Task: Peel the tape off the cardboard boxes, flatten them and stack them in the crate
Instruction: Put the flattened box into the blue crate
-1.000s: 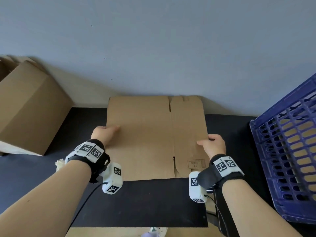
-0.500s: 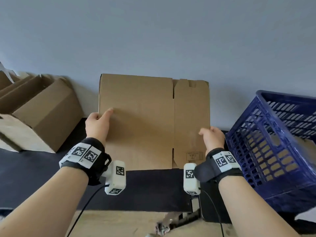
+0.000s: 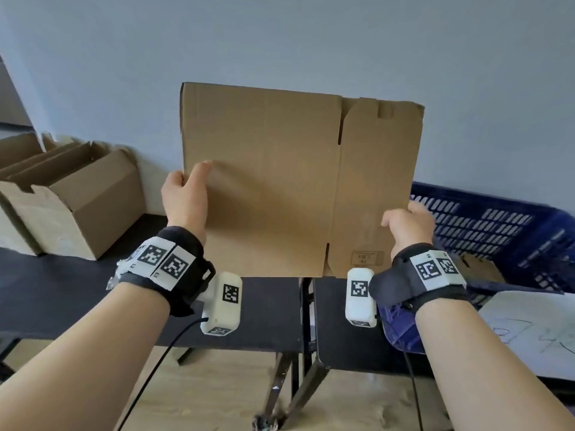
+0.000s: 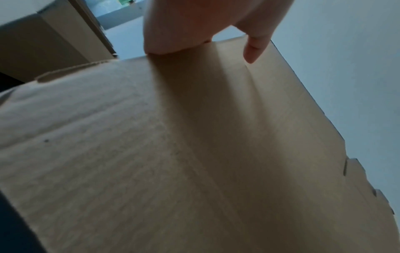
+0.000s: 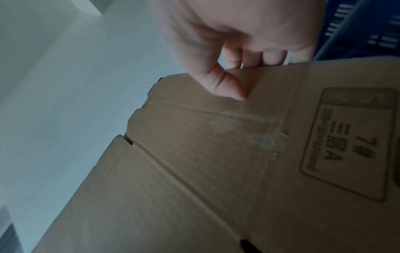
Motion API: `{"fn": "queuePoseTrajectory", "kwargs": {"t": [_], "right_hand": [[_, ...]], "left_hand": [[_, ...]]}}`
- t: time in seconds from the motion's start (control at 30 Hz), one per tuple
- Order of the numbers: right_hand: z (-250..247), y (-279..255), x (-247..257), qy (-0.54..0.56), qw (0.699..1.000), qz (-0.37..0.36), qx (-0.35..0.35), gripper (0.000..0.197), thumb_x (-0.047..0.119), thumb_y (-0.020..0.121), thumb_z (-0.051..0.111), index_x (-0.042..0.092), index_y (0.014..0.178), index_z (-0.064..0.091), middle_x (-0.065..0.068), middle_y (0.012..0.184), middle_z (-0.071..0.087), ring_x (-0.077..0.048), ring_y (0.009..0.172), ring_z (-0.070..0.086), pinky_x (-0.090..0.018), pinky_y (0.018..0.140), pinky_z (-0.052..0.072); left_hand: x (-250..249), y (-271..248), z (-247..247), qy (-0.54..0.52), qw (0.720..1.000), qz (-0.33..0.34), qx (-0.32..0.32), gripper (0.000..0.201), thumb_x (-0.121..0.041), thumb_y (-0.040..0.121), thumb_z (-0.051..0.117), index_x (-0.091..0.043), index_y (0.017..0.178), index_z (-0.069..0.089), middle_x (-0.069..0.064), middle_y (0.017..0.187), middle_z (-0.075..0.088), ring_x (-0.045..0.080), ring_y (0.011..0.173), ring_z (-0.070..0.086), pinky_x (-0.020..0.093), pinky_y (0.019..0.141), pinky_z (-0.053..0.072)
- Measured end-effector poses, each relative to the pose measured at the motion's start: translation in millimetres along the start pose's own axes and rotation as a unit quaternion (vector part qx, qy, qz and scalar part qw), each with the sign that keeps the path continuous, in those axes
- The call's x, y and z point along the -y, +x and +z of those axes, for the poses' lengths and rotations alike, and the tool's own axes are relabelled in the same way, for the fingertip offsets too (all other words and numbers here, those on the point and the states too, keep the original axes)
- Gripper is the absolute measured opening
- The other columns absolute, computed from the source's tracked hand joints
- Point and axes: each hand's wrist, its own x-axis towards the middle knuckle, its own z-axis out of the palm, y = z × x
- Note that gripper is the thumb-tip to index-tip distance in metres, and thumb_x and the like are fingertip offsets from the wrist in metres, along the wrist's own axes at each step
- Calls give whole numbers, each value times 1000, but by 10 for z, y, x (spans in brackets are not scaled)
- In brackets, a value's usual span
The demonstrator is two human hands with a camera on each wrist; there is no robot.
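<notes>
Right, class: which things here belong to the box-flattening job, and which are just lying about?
Job:
flattened box, gripped by left hand and right hand
blue crate
open cardboard boxes

Lying about:
white sheet
black table

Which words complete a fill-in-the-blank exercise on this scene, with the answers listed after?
1. Both hands hold one ____ cardboard box upright above the black table.
2. The left hand grips its left edge; the right hand grips its ____ edge.
3. The crate at the right is ____ in colour.
4. An unflattened, open-topped box stands at the ____ side.

Answers: flattened; right; blue; left
</notes>
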Motion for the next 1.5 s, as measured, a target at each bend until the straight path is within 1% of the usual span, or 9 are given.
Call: {"fn": "queuePoseTrajectory", "kwargs": {"t": [0.17,0.43,0.53,0.63,0.8,0.97,1.2,1.43,1.5], "right_hand": [[-608,348,382,5,998,-57,-15,36,-13,72,51,5,102,59,-3,87,44,-19,82,41,-30,73,42],[-1988,1574,555,-36,995,-75,-52,27,-11,64,55,12,67,41,-5,69,38,-18,65,38,-26,55,34],[-2589,2085,415,-50,994,-46,-84,26,-11,65,55,-10,91,51,-3,69,32,-19,72,35,-28,57,32],[-3154,2566,266,-74,993,-20,-95,24,-10,65,54,-3,87,49,-2,66,30,-19,66,36,-29,55,33],[-3686,3237,74,-94,994,17,-51,20,-4,63,60,8,74,48,-5,87,46,-22,93,46,-46,95,45],[-3766,3677,-179,-97,994,43,22,21,-7,67,62,11,71,52,-12,84,59,-28,89,57,-44,93,48],[-3617,4028,-729,-162,978,99,81,21,4,63,68,10,80,59,-9,88,67,-31,94,63,-41,92,50],[-3433,4379,-1337,-381,897,174,141,85,28,46,76,3,124,52,-17,134,50,-32,121,50,-40,97,47],[-3333,4371,-1419,-423,872,188,157,75,28,55,78,1,121,53,-16,127,54,-32,111,54,-35,86,48]], "left_hand": [[-309,-219,580,-17,998,26,47,26,-41,86,58,-20,93,44,-4,85,39,14,77,34,23,64,27],[-411,-758,2232,-48,988,69,132,30,-40,84,59,-18,82,40,-3,81,32,14,76,32,28,67,26],[-317,-1042,3007,-48,983,67,166,29,-35,83,59,-19,77,36,-2,81,35,15,76,34,27,66,27],[-163,-1333,3750,-32,980,49,191,23,-30,81,59,-16,84,41,-1,84,39,16,78,38,28,69,30],[154,-1583,4577,10,983,12,186,17,-22,80,59,-14,92,49,3,90,51,20,84,48,30,73,38],[524,-1522,4878,97,979,-33,175,27,-21,78,62,-13,101,49,0,87,51,19,85,48,27,62,36],[1098,-1351,5031,257,931,-120,229,31,-25,82,61,-8,108,58,5,99,57,24,99,51,33,81,42],[1649,-1357,4938,402,836,-205,312,46,-22,85,61,-5,127,55,14,109,62,30,105,57,37,93,45],[1771,-1356,4888,427,825,-210,305,46,-24,92,55,-8,134,49,12,125,56,28,118,51,38,100,40]]}}
